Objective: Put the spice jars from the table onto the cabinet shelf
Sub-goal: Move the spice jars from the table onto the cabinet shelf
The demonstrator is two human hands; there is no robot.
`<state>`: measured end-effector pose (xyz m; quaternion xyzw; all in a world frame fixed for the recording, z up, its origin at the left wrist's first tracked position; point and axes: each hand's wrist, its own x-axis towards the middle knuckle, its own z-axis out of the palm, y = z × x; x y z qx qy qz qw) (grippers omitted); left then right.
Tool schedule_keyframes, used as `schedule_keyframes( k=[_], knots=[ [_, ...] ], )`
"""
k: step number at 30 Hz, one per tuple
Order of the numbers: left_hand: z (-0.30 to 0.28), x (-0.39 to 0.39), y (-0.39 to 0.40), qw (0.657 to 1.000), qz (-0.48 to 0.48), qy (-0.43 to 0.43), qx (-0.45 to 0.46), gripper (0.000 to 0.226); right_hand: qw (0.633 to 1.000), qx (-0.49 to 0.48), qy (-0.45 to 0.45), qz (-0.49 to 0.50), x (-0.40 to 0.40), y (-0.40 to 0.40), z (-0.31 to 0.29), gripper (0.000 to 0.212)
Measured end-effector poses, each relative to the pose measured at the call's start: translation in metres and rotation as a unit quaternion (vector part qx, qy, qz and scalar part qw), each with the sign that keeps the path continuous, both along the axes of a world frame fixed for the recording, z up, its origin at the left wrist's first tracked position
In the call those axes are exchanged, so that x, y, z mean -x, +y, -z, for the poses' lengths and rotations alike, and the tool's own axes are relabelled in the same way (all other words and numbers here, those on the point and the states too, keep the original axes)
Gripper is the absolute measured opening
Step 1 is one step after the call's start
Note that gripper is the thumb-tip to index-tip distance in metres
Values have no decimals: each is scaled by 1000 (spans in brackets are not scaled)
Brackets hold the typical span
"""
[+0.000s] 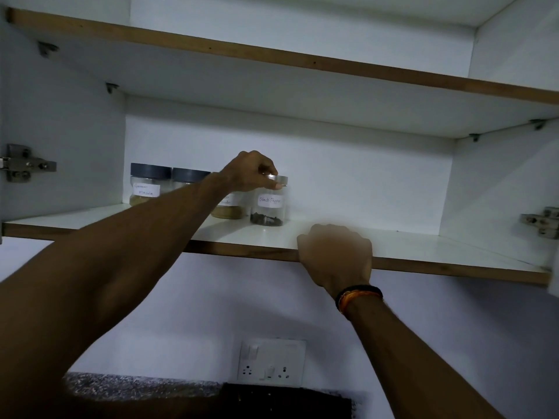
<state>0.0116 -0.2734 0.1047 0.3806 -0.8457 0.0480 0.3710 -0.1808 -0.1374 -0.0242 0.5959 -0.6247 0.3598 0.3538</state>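
Nearest the lens, the left forearm runs up from the lower left corner toward the shelf, and at its end the left hand [252, 172] sits on top of the Black Pepper jar [270, 204], fingers curled down over the silver lid, the thumb pressed on the lid's front rim, so the hand is clamped on the jar from above. That jar stands upright, its long axis vertical, directly under the hand, at the right end of a row along the back of the cabinet shelf [423, 249]. Just beside it to the left is a jar of tan powder [230, 210], then two grey-lidded jars, the far-left jar [146, 186] near the shelf's left back corner and the second jar [189, 176] partly hidden by the arm. The right hand [335, 252], blurred, rests closed over the shelf's front edge, holding no jar. The base appears to rest on the shelf, so the coming move looks like a straight upward release.
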Motion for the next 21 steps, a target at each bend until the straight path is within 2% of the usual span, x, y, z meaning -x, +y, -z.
schedule_keyframes(
  k=[21],
  knots=[
    [1,-1,-37,998,-45,-39,19,38,998,56,-15,-13,-1,-4,4,40]
  ],
)
